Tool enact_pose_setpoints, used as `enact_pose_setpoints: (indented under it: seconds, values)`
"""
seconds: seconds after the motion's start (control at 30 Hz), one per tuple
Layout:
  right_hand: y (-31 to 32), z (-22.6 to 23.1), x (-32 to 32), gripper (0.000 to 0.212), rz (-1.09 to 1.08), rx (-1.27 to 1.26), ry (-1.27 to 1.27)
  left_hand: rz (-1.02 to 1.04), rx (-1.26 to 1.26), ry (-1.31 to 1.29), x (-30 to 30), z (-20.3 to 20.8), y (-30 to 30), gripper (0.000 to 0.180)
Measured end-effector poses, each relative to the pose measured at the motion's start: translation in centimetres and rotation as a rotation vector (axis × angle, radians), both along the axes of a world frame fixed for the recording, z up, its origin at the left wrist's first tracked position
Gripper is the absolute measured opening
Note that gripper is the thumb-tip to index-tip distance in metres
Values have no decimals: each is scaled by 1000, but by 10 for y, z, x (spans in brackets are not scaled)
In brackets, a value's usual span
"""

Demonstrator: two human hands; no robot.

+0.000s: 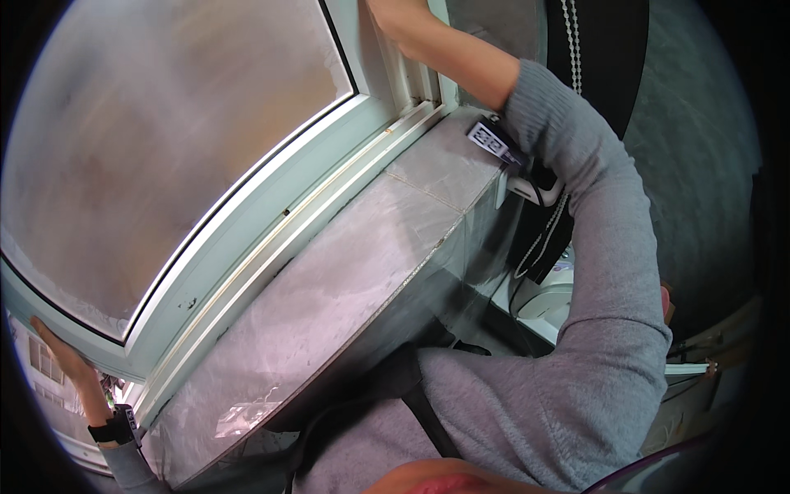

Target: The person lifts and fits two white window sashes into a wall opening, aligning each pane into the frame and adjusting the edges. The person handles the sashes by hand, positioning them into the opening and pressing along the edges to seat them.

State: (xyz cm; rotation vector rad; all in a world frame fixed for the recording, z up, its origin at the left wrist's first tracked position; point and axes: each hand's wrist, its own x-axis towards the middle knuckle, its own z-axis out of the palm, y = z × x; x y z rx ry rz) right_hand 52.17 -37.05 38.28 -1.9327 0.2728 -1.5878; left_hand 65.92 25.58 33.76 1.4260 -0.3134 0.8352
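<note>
white framing goes round the cloudy window [169, 156], at ten o'clock on my far-off view. my left hand [64, 356] is at its edge at eight o'clock and my right hand [397, 13] is by it at twelve, maybe to keep it steady. i can't tell how open either grip is. its long lower rail [257, 199] points from seven up to one.
</note>
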Motion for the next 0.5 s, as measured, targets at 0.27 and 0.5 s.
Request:
enact_pose_setpoints:
  seconds: [0.27, 0.5]
  values:
    - [10, 4, -72, 18, -168, -547, 40, -123, -57, 37, 0, 0, -2, 87]
    - [46, 34, -127, 18, -118, -522, 58, -46, -27, -25, -14, 6, -15, 83]
